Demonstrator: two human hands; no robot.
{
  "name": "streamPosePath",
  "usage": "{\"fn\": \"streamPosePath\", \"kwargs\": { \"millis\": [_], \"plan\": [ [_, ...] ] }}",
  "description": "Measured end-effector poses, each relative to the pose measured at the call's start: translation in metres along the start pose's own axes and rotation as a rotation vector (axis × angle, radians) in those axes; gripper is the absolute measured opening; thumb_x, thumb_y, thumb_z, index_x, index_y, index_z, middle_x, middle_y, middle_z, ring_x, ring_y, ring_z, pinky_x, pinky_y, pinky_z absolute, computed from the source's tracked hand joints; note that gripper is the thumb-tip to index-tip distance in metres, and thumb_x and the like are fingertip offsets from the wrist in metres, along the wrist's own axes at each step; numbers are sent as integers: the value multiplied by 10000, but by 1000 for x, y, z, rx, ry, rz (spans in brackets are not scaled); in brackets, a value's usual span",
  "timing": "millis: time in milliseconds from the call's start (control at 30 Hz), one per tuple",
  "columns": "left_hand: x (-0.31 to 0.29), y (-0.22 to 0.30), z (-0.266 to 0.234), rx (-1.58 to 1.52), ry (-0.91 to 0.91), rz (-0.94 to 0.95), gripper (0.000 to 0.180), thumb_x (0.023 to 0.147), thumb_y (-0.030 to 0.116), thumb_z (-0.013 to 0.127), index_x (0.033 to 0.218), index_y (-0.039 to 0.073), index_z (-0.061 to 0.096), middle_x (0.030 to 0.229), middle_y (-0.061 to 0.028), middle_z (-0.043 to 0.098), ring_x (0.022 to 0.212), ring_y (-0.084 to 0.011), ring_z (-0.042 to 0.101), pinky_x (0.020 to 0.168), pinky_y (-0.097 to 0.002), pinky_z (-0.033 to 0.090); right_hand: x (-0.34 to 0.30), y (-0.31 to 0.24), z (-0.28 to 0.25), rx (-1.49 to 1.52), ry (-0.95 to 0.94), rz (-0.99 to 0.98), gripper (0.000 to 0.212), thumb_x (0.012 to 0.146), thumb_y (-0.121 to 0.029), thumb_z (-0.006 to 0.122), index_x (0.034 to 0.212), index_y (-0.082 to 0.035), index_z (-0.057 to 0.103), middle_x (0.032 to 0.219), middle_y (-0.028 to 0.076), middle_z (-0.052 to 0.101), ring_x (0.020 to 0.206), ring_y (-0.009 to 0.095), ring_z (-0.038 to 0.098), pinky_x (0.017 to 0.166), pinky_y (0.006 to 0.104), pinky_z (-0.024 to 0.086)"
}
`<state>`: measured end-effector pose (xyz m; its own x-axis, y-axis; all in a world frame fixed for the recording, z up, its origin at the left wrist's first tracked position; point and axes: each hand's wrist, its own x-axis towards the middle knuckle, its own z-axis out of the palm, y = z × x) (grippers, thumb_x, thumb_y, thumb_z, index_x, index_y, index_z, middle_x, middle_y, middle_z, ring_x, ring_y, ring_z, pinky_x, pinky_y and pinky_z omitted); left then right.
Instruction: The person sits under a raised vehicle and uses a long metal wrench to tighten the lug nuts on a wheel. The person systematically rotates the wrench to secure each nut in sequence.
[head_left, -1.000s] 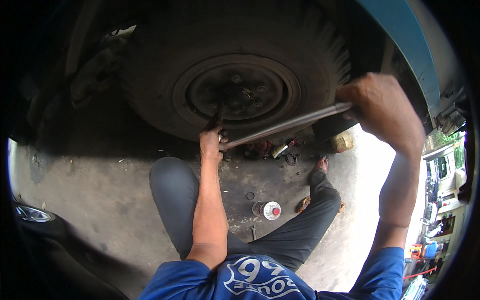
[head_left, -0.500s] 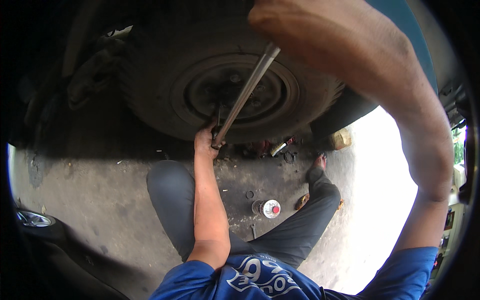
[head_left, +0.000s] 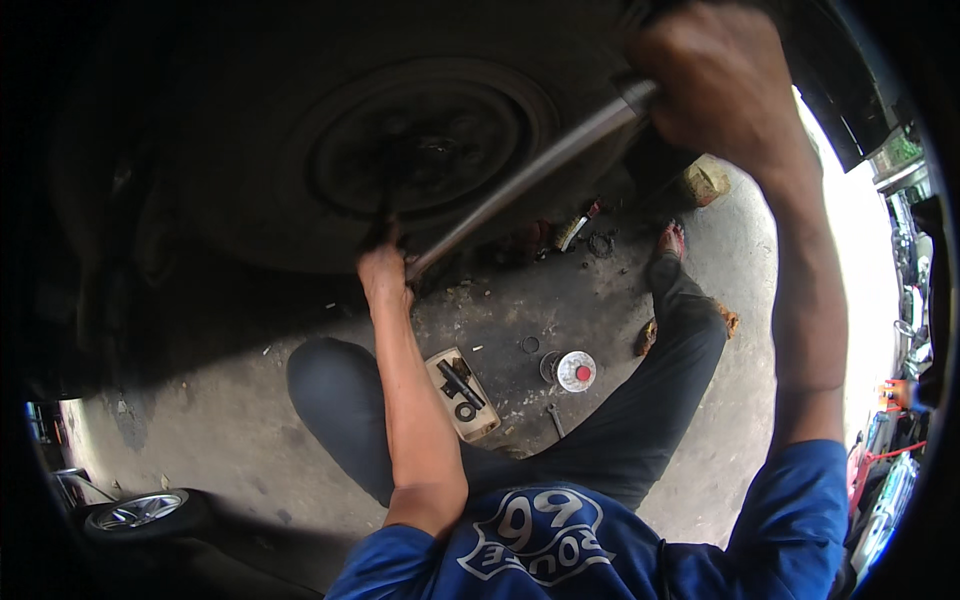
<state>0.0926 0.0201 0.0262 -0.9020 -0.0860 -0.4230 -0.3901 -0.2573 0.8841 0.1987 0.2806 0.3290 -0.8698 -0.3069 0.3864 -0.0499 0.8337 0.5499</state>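
A long metal bar (head_left: pixel 535 168) slants up to the right in front of a big, dark wheel (head_left: pixel 420 75). My right hand (head_left: pixel 710 90), blurred by motion, is closed round the bar's upper end. My left hand (head_left: pixel 384 272) is closed about the bar's lower end, just below the wheel rim. From that hand a dark tool part (head_left: pixel 388 205) runs up towards the wheel hub (head_left: pixel 425 148). Deep shadow hides where it meets the hub.
Between my legs are a tray (head_left: pixel 478 428) with dark parts, a red-capped bottle (head_left: pixel 575 372), a wrench (head_left: pixel 556 420) and a dark ring (head_left: pixel 530 344). A brush (head_left: pixel 574 232) and a block (head_left: pixel 706 181) lie farther off. A loose wheel (head_left: pixel 140 512) lies at the left.
My right hand has swung to the right, tilting the bar much lower on that side. My left hand stays at its lower end. The view has shifted, and the tray now shows.
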Motion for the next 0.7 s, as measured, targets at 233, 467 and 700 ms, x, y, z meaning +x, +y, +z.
{"fn": "streamPosePath", "kwargs": {
  "millis": [233,467,700],
  "plan": [
    [-10,0,14,344,57,370,356,966,164,624,1292,21,644,1018,-94,705,747,-140,581,641,-296,468,-149,-13,177,273,-103,444,265,600,-203,746,860,-177,782,794,99,695,778,305,665,723,418,539],
    [-23,3,22,726,171,526,344,963,115,604,1297,48,648,1148,-231,704,982,-258,693,887,-359,501,-217,-140,331,627,-507,721,301,635,-250,690,914,-182,780,905,127,728,924,332,679,827,448,543],
    [-28,4,17,852,158,614,383,969,145,584,1338,46,603,1106,-262,692,1069,-367,684,866,-431,511,-226,-135,327,800,-637,551,220,725,-205,658,898,-111,754,889,179,711,933,380,674,862,479,535]
  ]
}}
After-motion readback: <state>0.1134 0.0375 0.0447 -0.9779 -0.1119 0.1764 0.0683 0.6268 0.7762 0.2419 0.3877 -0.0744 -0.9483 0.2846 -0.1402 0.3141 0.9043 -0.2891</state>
